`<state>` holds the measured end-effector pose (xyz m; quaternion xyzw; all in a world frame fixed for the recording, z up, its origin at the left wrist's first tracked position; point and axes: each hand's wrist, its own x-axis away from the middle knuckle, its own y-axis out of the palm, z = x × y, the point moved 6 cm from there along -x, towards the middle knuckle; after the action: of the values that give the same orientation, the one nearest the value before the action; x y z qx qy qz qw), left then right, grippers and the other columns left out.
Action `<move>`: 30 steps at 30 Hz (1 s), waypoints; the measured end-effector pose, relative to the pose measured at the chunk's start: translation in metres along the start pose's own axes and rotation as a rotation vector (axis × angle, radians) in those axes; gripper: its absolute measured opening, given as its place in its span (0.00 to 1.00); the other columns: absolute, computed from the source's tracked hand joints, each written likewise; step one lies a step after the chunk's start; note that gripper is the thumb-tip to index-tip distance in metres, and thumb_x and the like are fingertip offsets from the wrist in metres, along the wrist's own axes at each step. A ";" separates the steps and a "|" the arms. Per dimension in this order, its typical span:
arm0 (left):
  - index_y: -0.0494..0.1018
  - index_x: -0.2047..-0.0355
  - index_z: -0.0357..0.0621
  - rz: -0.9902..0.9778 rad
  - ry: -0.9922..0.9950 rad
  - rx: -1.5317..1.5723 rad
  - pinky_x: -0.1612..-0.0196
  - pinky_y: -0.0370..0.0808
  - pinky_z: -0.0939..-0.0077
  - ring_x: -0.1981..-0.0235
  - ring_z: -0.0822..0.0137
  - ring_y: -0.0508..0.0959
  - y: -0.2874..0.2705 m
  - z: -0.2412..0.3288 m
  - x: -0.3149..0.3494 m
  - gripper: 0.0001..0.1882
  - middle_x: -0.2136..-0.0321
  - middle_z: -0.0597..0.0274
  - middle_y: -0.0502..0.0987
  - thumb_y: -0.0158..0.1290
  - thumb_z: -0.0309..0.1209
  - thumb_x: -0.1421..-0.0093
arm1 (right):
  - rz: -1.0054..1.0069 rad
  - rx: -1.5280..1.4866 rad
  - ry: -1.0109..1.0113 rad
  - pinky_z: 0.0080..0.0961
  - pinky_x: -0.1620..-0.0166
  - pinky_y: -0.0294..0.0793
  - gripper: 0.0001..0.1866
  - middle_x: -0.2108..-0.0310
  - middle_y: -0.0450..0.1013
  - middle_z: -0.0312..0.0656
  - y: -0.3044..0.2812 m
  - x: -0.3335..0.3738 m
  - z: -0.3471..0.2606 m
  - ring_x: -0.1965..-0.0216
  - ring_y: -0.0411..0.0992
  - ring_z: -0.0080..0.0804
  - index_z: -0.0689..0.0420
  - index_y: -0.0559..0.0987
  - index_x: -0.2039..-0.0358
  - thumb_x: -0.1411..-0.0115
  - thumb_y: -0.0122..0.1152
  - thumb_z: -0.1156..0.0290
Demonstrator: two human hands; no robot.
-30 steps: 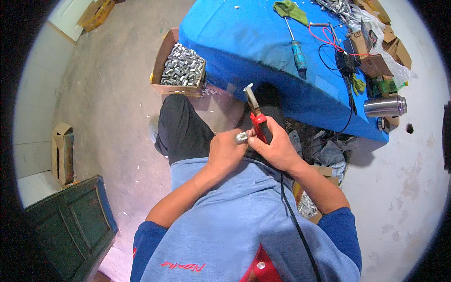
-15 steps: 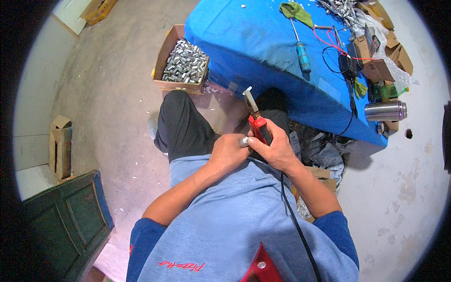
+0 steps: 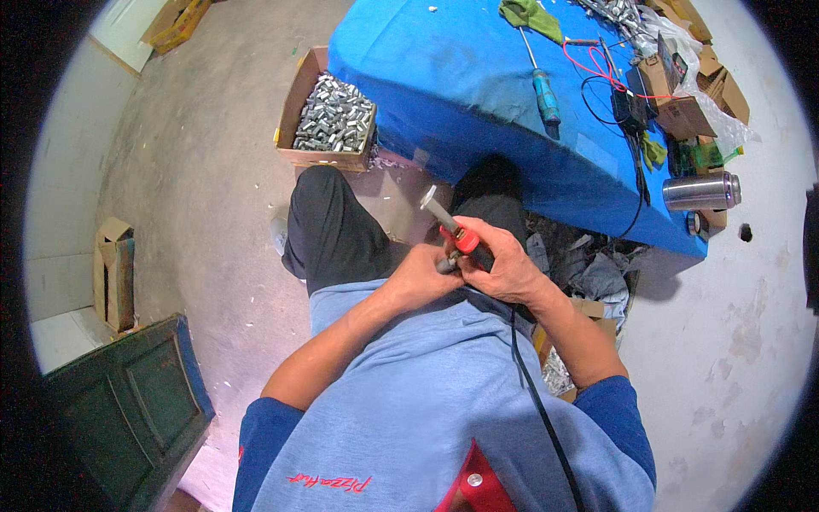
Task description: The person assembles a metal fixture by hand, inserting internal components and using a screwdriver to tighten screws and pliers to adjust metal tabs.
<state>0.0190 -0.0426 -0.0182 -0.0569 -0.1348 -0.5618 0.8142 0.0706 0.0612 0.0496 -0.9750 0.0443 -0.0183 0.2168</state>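
My right hand is closed around a pair of red-handled pliers, whose long metal head points up and away to the left, over the gap between my knees. A pale flat piece shows at the tip of the head; whether it is part of the tool I cannot tell. Close beside it, my left hand pinches a small grey metal cylinder against the right hand's fingers. Both hands meet in front of my waist, and the fingers partly hide the cylinder and the handles.
A cardboard box full of small metal cylinders stands on the floor ahead. The blue-covered table bears a screwdriver, a green cloth and cables. A steel flask lies at its right edge. A black cord runs down my front.
The pliers have turned in my right hand, their head tilting further left and lower. My left hand has rolled slightly, and the small cylinder sits a little lower between the hands.
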 end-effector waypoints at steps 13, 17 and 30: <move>0.73 0.79 0.30 0.411 0.009 -0.257 0.78 0.67 0.70 0.82 0.76 0.67 -0.025 -0.001 0.004 0.19 0.88 0.60 0.69 0.56 0.38 0.42 | -0.027 -0.096 0.354 0.30 0.53 0.72 0.26 0.61 0.75 0.45 -0.010 0.017 0.030 0.59 0.74 0.34 0.60 0.68 0.46 0.49 0.51 0.79; 0.75 0.76 0.30 0.446 -0.023 -0.327 0.75 0.70 0.66 0.83 0.70 0.71 -0.026 -0.009 0.004 0.18 0.86 0.52 0.72 0.56 0.38 0.42 | -0.171 0.244 0.508 0.33 0.57 0.71 0.28 0.65 0.74 0.49 -0.017 0.033 0.011 0.63 0.73 0.39 0.56 0.68 0.44 0.49 0.53 0.73; 0.77 0.75 0.32 0.499 -0.073 -0.381 0.70 0.74 0.61 0.78 0.52 0.80 -0.032 -0.013 0.000 0.17 0.81 0.41 0.76 0.55 0.38 0.45 | -0.209 0.608 0.424 0.46 0.48 0.68 0.33 0.53 0.68 0.62 -0.021 0.054 -0.008 0.50 0.68 0.58 0.69 0.60 0.42 0.49 0.54 0.73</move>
<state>-0.0085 -0.0572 -0.0329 -0.2600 -0.0380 -0.3576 0.8962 0.1255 0.0718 0.0665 -0.8400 -0.0188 -0.2538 0.4792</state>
